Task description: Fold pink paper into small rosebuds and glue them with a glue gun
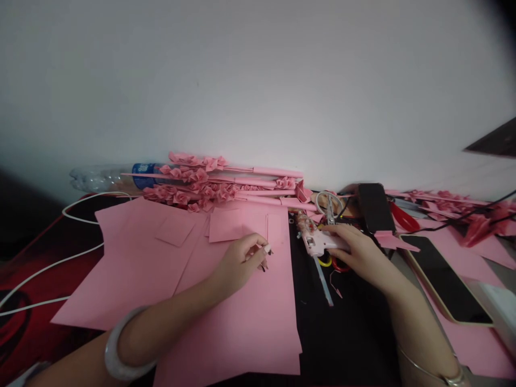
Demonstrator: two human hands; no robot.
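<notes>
My right hand (355, 248) is closed around the handle of a pale pink hot glue gun (316, 240). The gun lies at the dark mat, and a translucent glue stick (323, 282) sticks out of it toward me. My left hand (246, 257) hovers over the pink paper sheets (242, 317), its fingers curled and the thumb close to the fingertips. Whether something small is between them cannot be made out. Just beyond it lie small pink paper squares (226, 224). Yellow and red scissor handles (341, 264) show partly under the gun and right hand.
Along the wall lie several pink paper flowers (201, 188) on rolled stems, beside a plastic bottle (102, 177). A phone (377, 207) leans at the back; another phone (447, 282) lies at right. A white cable (40, 263) loops at left.
</notes>
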